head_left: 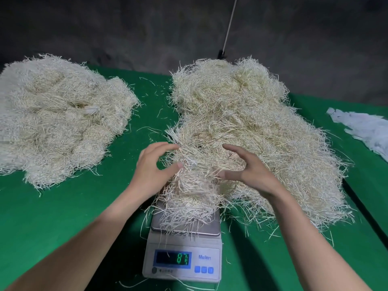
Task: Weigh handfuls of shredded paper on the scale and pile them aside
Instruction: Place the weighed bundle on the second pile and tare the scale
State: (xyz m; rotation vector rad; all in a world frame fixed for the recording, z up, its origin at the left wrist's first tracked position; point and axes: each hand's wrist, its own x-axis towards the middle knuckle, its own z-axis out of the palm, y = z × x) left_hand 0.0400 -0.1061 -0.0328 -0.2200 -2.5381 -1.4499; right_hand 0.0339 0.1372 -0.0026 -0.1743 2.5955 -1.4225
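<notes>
Here, handful (190, 193) sits between left hand (153, 164) and right hand (251, 172); seemingly touching.

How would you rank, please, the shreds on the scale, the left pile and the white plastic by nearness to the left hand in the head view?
1. Shreds on the scale: touching the left hand.
2. Left pile: apart, to its left.
3. White plastic: far right edge.

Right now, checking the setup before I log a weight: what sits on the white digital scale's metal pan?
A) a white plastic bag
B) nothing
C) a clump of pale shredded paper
C: a clump of pale shredded paper covers the metal pan of the white digital scale.
</notes>
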